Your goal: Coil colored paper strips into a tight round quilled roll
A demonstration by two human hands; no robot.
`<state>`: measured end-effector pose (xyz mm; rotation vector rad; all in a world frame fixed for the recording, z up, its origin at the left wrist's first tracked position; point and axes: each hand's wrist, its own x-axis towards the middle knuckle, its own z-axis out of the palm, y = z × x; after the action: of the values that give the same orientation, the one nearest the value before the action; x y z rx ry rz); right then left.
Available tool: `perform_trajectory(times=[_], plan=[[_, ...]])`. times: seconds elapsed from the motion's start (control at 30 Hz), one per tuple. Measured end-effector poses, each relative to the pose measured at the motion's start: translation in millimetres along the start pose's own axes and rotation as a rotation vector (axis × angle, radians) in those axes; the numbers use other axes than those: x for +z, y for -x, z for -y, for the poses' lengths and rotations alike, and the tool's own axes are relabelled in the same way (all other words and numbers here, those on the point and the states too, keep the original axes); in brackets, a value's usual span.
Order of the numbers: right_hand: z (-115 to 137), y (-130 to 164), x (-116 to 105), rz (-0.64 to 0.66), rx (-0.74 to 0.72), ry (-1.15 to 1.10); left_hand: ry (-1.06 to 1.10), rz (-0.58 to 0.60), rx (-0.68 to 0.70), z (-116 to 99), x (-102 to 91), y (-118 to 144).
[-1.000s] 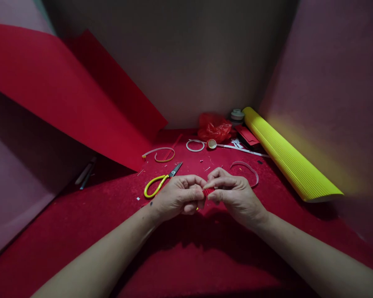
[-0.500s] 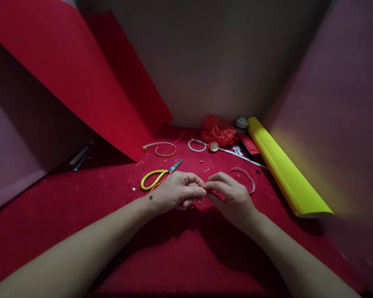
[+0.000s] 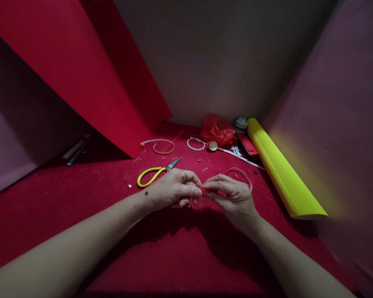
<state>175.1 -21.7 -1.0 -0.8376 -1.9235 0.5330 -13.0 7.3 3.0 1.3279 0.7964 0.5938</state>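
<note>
Between two hands, one small red piece, pinched.

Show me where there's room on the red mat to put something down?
The red mat is bare left of the yellow scissors, and again in front, between the two forearms. It is crowded behind the left hand and right hand: rings, a red bag and a yellow roll lie there.
</note>
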Motion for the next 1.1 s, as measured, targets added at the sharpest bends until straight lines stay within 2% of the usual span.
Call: perform_trajectory(times=[0.27, 0.57, 0.77, 0.93, 1.1], plan=[[-1.9, 1.5, 3.4, -0.059, 0.168, -0.172, -0.14, -0.081, 0.093, -2.6, 3.7, 0.0], [-2.4, 1.5, 2.4, -0.056, 0.167, -0.187, -0.153, -0.062, 0.039, -7.4, 2.5, 3.7], [-4.0, 0.5, 2.1, -0.005, 0.184, -0.157, -0.193, -0.079, 0.039, -6.9, 4.6, 4.2], [-4.2, 0.9, 4.7, -0.039, 0.239, -0.228, -0.092, -0.059, 0.013, -2.1, 3.1, 1.6], [-2.9, 2.2, 7.8, -0.109, 0.296, -0.329, 0.068, 0.017, -0.023, -0.3, 1.5, 0.3]])
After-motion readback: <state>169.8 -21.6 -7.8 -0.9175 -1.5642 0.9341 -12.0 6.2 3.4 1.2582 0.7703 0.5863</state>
